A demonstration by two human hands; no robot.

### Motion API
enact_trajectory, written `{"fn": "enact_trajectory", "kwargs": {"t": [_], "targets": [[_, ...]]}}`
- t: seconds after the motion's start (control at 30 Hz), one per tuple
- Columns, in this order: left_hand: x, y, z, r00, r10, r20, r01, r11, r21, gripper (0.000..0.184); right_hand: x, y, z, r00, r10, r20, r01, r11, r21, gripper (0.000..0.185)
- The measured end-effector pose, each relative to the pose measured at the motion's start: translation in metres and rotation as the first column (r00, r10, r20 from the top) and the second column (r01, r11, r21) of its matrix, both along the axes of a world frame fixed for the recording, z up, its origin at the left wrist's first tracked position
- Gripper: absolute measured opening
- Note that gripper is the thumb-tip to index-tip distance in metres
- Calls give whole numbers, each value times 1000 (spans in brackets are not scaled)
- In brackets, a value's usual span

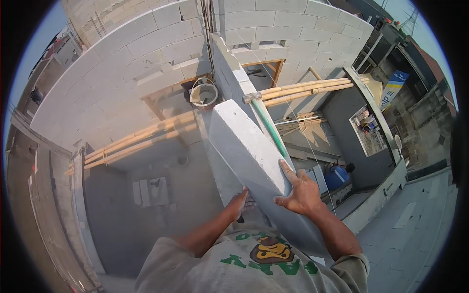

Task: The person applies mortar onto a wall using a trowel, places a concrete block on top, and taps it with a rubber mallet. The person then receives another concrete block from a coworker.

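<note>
A long, light-grey aerated concrete block [249,146] lies in front of my body, stretching away from me along the top of a wall. My right hand [302,191] grips its right edge near my end, with thumb and index finger spread on the surface. Against the block's left side is my left hand [237,204], its fingers partly hidden by the block. A hammer [267,125] with a green handle and a grey metal head lies just beyond the block's right edge. I cannot tell whether the block's whole underside rests on the wall.
A bucket [203,94] stands on the wall past the block. Bamboo poles [141,136] span the left room, and more bamboo poles [308,92] span the right one. A thin string [300,128] runs along the right. Below, a person in blue [337,177] is in the right room.
</note>
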State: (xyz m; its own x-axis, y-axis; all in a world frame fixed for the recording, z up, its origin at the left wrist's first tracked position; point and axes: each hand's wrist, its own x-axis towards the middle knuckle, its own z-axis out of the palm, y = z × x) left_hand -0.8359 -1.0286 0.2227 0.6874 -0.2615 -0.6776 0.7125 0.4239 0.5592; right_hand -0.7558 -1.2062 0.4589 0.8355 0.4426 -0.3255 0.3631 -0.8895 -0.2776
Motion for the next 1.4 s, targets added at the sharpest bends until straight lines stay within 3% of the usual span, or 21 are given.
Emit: {"fn": "enact_trajectory", "kwargs": {"t": [0.07, 0.2, 0.27, 0.37, 0.67, 0.77, 0.9, 1.0, 1.13, 1.2, 1.3, 1.4], "targets": [[39, 24, 7, 995, 90, 43, -90, 996, -7, 77, 37, 24, 10, 1000, 4, -20, -4, 1000, 0, 103], [113, 67, 28, 998, 58, 12, -60, 989, 133, 76, 103, 59, 17, 999, -38, 38, 35, 997, 68, 102], [153, 86, 38, 983, 100, 155, -125, 978, 168, 75, 132, 74, 18, 998, -52, 43, 48, 996, 76, 102], [199, 111, 64, 982, 128, 137, -153, 969, 193, 80, 183, 100, 23, 996, -55, 66, 50, 995, 82, 102], [348, 196, 43, 980, 192, 55, -197, 975, 103, 98, 324, 197, 17, 993, -45, 107, 42, 999, 27, 100], [409, 235, 51, 983, 124, 136, -141, 983, 120, 96, 379, 239, 16, 995, -68, 75, 70, 997, -19, 102], [484, 272, 36, 960, 264, 98, -276, 949, 151, 81, 449, 294, 16, 989, -87, 119, 91, 996, -27, 105], [538, 302, 44, 971, 219, 95, -234, 952, 199, 81, 497, 326, 13, 975, -51, 216, 55, 998, -11, 99], [610, 340, 52, 980, 180, 82, -194, 954, 229, 82, 559, 379, 22, 978, -129, 166, 141, 988, -61, 101], [651, 361, 50, 950, 305, 66, -310, 900, 307, 87, 591, 408, 19, 969, -169, 182, 184, 980, -73, 102], [715, 392, 4, 958, 278, 73, -287, 921, 262, 96, 644, 449, 4, 965, -171, 199, 196, 974, -117, 102], [761, 423, 14, 948, 295, 123, -314, 929, 196, 95, 696, 482, -9, 965, -163, 208, 193, 971, -137, 100]]}}
